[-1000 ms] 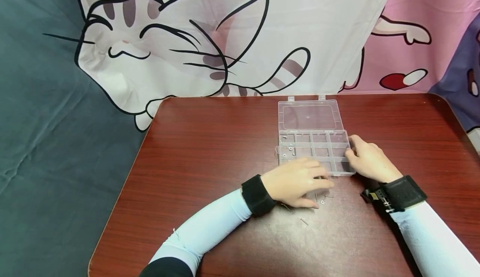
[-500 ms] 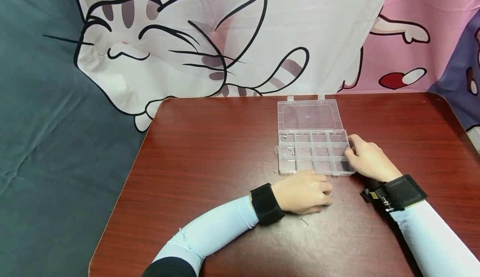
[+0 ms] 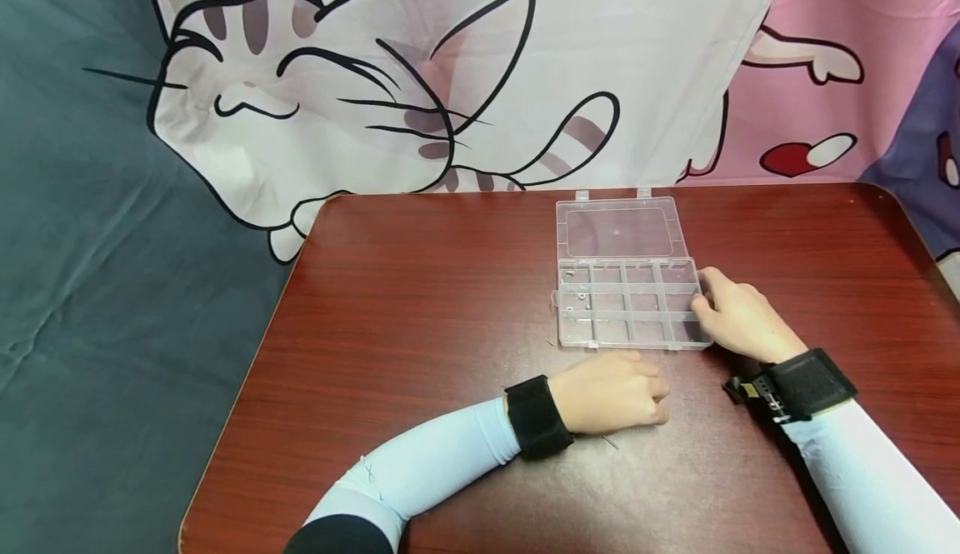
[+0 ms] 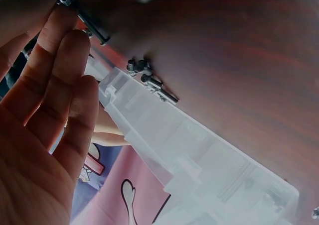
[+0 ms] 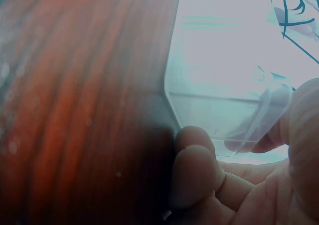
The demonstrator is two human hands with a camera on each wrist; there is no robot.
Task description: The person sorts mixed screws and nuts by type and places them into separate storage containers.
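Observation:
My left hand (image 3: 609, 393) is low over the table in front of the clear compartment box (image 3: 628, 317), fingers curled. In the left wrist view, its fingertips pinch a small dark screw (image 4: 92, 27) by one end, partly hidden by the fingers. Several other small metal screws (image 4: 158, 88) lie beside the box's front edge in that view. My right hand (image 3: 742, 314) grips the box's right side, with thumb and fingers around the corner wall (image 5: 214, 116). The box lies flat with its lid (image 3: 622, 231) folded back; a few tiny metal parts sit in its left compartments.
A single screw (image 3: 611, 442) lies on the brown table (image 3: 420, 287) just below my left hand. A tiny piece (image 3: 551, 342) lies left of the box. Behind the table's back edge hangs a cat-print curtain (image 3: 480, 71).
My left hand has drawn back from the box's front edge, lowered toward the table, and its fingers have curled in. The right hand and the box have stayed in place.

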